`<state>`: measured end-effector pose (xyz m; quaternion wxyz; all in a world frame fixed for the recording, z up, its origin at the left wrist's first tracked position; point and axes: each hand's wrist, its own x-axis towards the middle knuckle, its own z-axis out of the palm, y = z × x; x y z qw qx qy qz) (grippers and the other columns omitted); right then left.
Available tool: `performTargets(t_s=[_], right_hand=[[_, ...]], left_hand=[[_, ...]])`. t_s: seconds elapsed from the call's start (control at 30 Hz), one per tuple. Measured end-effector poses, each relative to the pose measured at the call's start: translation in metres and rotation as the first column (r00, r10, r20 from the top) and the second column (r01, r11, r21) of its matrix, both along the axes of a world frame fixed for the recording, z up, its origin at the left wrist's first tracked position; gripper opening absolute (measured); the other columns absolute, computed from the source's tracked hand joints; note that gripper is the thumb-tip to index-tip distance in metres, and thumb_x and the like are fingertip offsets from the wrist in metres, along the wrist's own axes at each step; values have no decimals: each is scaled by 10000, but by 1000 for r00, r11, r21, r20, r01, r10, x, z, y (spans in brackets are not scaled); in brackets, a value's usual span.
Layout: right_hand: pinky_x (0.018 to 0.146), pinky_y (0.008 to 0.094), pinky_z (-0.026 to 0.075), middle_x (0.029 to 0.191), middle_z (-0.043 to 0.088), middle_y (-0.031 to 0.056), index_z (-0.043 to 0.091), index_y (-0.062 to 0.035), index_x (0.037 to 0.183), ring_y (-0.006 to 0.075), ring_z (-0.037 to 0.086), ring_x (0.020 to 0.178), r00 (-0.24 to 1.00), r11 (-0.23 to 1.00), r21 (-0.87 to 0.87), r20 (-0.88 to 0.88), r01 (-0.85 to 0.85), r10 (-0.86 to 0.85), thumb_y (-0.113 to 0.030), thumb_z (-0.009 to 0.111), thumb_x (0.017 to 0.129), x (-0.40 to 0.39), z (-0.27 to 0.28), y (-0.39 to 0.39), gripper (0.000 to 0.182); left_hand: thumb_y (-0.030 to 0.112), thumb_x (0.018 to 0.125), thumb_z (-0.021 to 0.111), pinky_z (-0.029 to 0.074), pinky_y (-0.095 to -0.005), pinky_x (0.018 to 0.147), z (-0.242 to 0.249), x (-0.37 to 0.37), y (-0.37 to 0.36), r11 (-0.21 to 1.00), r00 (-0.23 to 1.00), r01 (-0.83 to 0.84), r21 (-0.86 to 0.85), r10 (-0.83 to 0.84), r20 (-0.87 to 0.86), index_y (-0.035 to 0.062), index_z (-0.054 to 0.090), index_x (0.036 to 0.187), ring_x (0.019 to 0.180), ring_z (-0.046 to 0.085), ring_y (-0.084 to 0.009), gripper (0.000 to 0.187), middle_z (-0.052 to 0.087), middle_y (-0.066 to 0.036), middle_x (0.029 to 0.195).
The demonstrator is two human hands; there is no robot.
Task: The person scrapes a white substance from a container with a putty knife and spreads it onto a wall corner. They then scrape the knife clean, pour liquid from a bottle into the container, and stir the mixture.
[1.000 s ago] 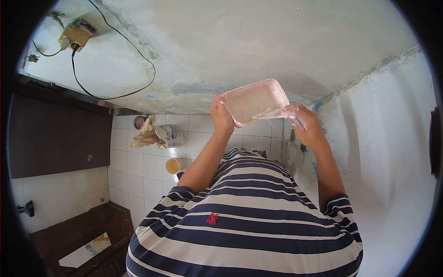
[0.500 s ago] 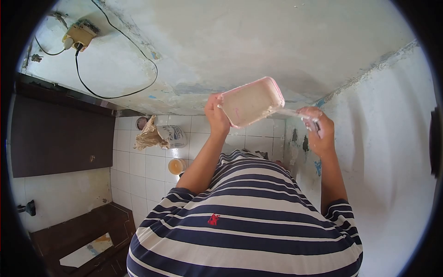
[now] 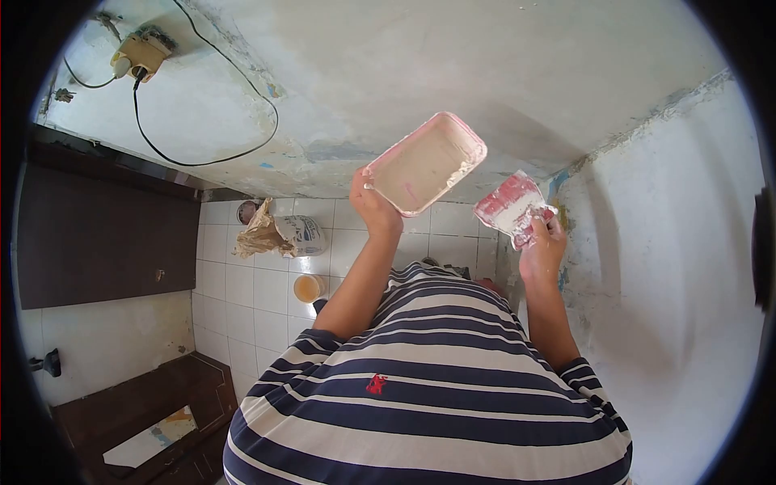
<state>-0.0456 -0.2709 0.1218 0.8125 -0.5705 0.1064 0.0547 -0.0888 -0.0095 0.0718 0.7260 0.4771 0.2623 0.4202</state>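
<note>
My left hand (image 3: 374, 204) is closed on the lower left edge of a pink-rimmed rectangular tray (image 3: 420, 168), which is tilted so its inside shows. White paste clings to the tray's right inner edge. To the right of it, my right hand (image 3: 543, 242) grips a reddish-pink flat scraper (image 3: 511, 202) by its paste-covered end. A band of white paste lies across the scraper's face. Tray and scraper are apart, both in front of the patchy wall (image 3: 404, 73).
On the tiled floor (image 3: 271, 287) stand a crumpled paper bag (image 3: 260, 234), a white printed sack (image 3: 305, 235) and a cup of orange-brown content (image 3: 308, 288). A socket box (image 3: 144, 56) with a looping black cable is at upper left. Dark cabinets (image 3: 105, 234) stand left.
The scraper has come away from the tray's edge and turned its broad face into view. My right hand has moved down and slightly left. The tray has tilted and shifted slightly up and left.
</note>
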Motion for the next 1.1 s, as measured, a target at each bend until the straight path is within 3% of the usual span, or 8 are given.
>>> performTargets(t_s=[0.1,0.17,0.23,0.3,0.37,0.47,0.67,1.1], right_hand=[[751,264,508,989,650,51,620,19,1114,126,631,882,987,997,28,143,72,-75,26,546,925,6,4,-19,203],[784,294,515,984,669,65,642,-9,1094,153,642,912,960,990,-32,251,138,-126,32,567,928,14,26,-16,186],[813,331,520,978,680,98,662,-29,1071,224,650,938,608,702,-711,574,38,548,51,590,899,27,53,-25,203],[895,384,495,1005,682,107,685,-50,1049,292,625,980,463,610,-792,536,-13,706,65,613,845,30,89,-12,245],[972,420,444,1011,680,84,693,-54,1033,298,595,1007,215,303,-951,310,69,926,53,636,795,28,105,-2,267],[994,431,430,1040,677,94,712,-45,1014,299,584,1038,130,133,-991,135,31,982,34,645,765,31,107,8,269],[987,438,417,1047,659,70,701,-57,1038,272,571,1058,193,216,-976,210,-12,959,39,648,766,38,131,-3,293],[1019,464,415,1073,658,75,690,-54,1083,288,563,1135,100,105,-990,95,-96,990,42,637,799,45,71,23,305]], left_hand=[[212,1020,461,490,-312,805,6,-3,4,999,998,16,38,-18,65,-20,629,997,905,603,-164,287,636,-94,979],[169,991,516,449,-314,789,12,-6,4,918,1000,-28,395,26,10,-14,684,957,855,560,-161,251,589,-56,898],[158,977,522,442,-314,786,16,-5,1,905,1000,25,424,-25,-5,-9,701,947,853,552,-168,246,581,-60,886],[146,964,529,436,-315,782,22,-5,-2,886,997,81,457,-80,-21,-4,717,938,851,545,-175,243,573,-64,874],[138,945,534,425,-308,772,29,-4,-4,850,984,169,499,-172,-39,-1,729,935,836,533,-172,239,571,-64,872],[134,933,539,420,-308,755,30,-2,-8,891,980,182,417,-200,0,-5,731,932,822,522,-166,237,564,-59,863],[126,936,537,419,-305,736,36,-5,-6,853,985,152,500,-173,-5,-1,733,932,808,514,-159,234,553,-50,851],[117,922,563,425,-298,733,28,-5,-19,842,966,244,482,-255,-43,-13,729,930,802,536,-163,211,593,-71,868]])
